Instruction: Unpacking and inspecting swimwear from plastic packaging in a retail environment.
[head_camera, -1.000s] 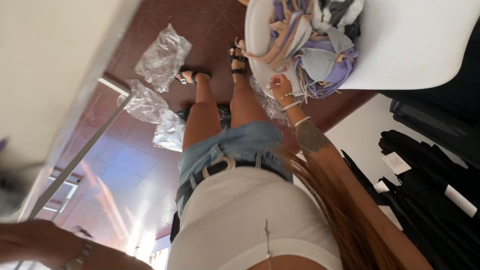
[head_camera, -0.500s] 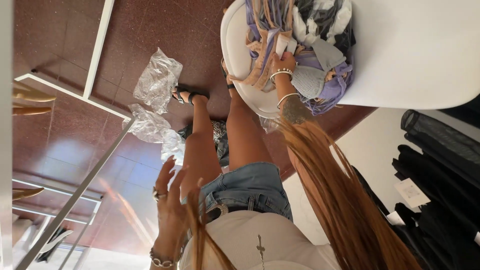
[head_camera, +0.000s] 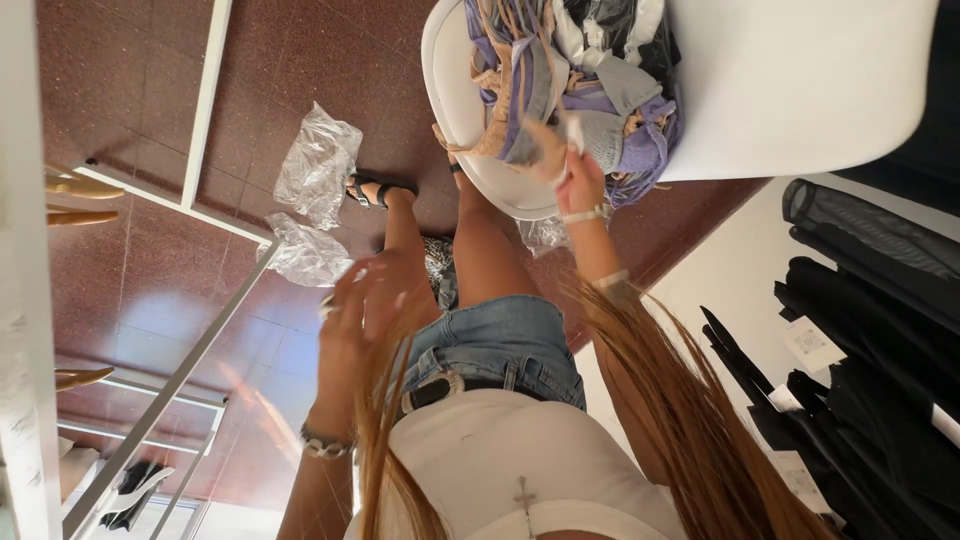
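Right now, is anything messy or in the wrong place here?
Yes. Crumpled clear plastic bags lie loose on the red tiled floor, beside the sandalled foot. On the white chair, clothes are heaped untidily and spill over its edge. One hand reaches into that heap.

White chair (head_camera: 800, 90) w/ heap of clothes (head_camera: 590, 90); red-brown tiled floor (head_camera: 130, 100) w/ clear plastic bags (head_camera: 315, 165).
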